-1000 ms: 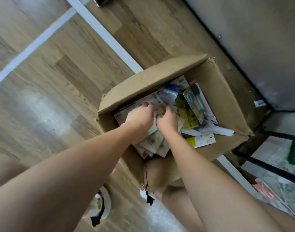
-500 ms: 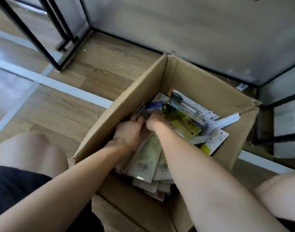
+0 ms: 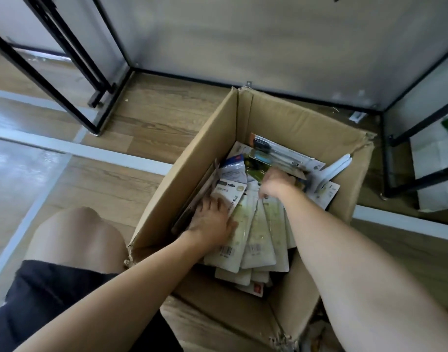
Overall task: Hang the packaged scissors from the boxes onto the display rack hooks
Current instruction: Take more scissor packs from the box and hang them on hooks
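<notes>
An open cardboard box stands on the wooden floor, holding several flat carded packages. A fan of pale packages lies back side up, barcodes showing. My left hand rests flat on the leftmost pale package, fingers spread. My right hand reaches deeper into the box, its fingers curled down among the packages; what they hold is hidden. A clear-fronted package with dark handles leans at the far side of the box.
Black metal rack legs stand at the back left, and another black frame at the right. A grey wall panel rises behind the box. My bare knee is left of the box. A white bracket lies in the box.
My hands have drawn apart: the left slid back and flattened on a pale package, the right moved further to the far right. The camera came closer over the box.
</notes>
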Demonstrator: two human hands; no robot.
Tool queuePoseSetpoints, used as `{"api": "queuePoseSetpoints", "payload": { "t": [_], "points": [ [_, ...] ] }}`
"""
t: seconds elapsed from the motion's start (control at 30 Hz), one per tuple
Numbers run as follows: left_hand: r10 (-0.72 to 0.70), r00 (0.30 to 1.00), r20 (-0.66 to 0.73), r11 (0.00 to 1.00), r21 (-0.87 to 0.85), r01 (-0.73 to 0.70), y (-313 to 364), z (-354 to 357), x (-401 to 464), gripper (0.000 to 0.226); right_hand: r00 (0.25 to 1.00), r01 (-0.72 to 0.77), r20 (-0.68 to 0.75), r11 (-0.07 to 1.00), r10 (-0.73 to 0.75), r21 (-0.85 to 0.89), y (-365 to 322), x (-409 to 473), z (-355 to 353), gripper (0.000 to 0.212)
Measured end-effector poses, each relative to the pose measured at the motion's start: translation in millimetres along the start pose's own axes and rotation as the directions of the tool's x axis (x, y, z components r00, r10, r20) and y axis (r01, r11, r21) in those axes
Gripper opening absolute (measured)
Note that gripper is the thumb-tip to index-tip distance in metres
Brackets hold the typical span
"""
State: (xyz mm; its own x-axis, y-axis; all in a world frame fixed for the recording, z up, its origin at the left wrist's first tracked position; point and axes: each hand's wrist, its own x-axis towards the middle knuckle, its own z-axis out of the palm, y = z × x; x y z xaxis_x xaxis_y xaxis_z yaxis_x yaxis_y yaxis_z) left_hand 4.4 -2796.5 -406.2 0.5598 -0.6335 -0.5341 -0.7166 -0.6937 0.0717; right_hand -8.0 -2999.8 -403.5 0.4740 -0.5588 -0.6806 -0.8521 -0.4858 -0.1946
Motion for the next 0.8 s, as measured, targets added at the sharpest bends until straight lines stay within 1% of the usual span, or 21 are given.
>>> {"api": "queuePoseSetpoints", "payload": {
  "t": [0.07, 0.1, 0.17, 0.27, 0.33, 0.37, 0.4, 0.43, 0.5, 0.53, 0.57, 0.6, 0.67, 0.73, 0.8],
  "points": [
    [0.033, 0.999, -0.006, 0.991, -0.128, -0.034, 1.0, -1.5, 0.8, 0.072, 0.996, 0.045, -0.081, 0.993, -0.036, 0.113, 7.5, -11.0, 2.5, 0.045],
    [0.055, 0.998, -0.004, 0.983, -0.177, -0.055, 1.5, -2.2, 2.3, 0.071, 0.989, 0.085, -0.134, 0.986, -0.066, 0.141, 11.8, -11.6, 4.3, 0.039],
    [0.100, 0.995, -0.009, 0.970, -0.223, -0.100, 2.7, -3.7, 3.8, 0.070, 0.973, 0.158, -0.192, 0.978, -0.131, 0.134, 16.0, -14.4, 8.0, 0.026],
    [0.133, 0.991, -0.008, 0.972, -0.195, -0.132, 2.7, -3.3, 1.1, 0.071, 0.974, 0.195, -0.131, 0.977, -0.183, 0.087, 16.7, -14.7, 11.3, 0.026],
    [0.152, 0.988, 0.034, 0.971, -0.190, -0.143, 1.4, -0.2, -1.9, 0.071, 0.971, 0.202, -0.149, 0.973, -0.184, 0.114, 14.7, -13.4, 10.3, 0.023],
    [0.157, 0.987, 0.038, 0.963, -0.228, -0.144, 0.2, 0.6, -2.3, 0.069, 0.967, 0.204, -0.179, 0.971, -0.181, 0.125, 13.3, -11.7, 10.1, 0.021],
    [0.163, 0.987, 0.016, 0.945, -0.291, -0.151, -0.8, 0.9, -2.0, 0.065, 0.961, 0.203, -0.213, 0.972, -0.174, 0.121, 12.2, -9.4, 10.3, 0.020],
    [0.164, 0.986, -0.035, 0.915, -0.369, -0.165, -1.1, 0.0, -1.9, 0.060, 0.957, 0.191, -0.243, 0.976, -0.162, 0.102, 10.9, -6.8, 11.5, 0.020],
    [0.102, 0.978, -0.182, 0.854, -0.489, -0.179, 0.0, -1.7, -0.8, 0.054, 0.947, 0.144, -0.293, 0.989, -0.132, 0.020, 7.9, -4.6, 14.6, 0.026],
    [0.035, 0.976, -0.216, 0.841, -0.522, -0.145, -1.3, -0.6, 1.4, 0.052, 0.943, 0.114, -0.313, 0.993, -0.115, -0.023, 5.6, -6.0, 15.8, 0.034],
    [-0.041, 0.977, -0.207, 0.833, -0.548, -0.081, -3.8, 2.2, 4.5, 0.052, 0.941, 0.071, -0.329, 0.996, -0.085, -0.053, 3.2, -7.5, 17.1, 0.045],
    [-0.110, 0.978, -0.176, 0.825, -0.565, -0.009, -6.9, 5.2, 6.9, 0.052, 0.939, 0.029, -0.340, 0.997, -0.051, -0.069, 0.8, -10.3, 17.6, 0.056],
    [-0.180, 0.975, -0.129, 0.826, -0.558, 0.078, -10.4, 11.1, 11.1, 0.054, 0.937, -0.027, -0.350, 0.999, 0.013, -0.036, -1.4, -13.7, 18.3, 0.073],
    [-0.212, 0.975, -0.072, 0.838, -0.527, 0.143, -7.5, 11.8, 14.3, 0.058, 0.942, -0.036, -0.332, 0.998, 0.053, 0.058, 2.0, -12.3, 20.9, 0.081],
    [-0.266, 0.963, 0.040, 0.807, -0.538, 0.246, -1.5, 7.8, 19.3, 0.063, 0.949, 0.021, -0.316, 0.993, 0.016, 0.115, 8.8, -10.3, 25.3, 0.077]
  ]
}}
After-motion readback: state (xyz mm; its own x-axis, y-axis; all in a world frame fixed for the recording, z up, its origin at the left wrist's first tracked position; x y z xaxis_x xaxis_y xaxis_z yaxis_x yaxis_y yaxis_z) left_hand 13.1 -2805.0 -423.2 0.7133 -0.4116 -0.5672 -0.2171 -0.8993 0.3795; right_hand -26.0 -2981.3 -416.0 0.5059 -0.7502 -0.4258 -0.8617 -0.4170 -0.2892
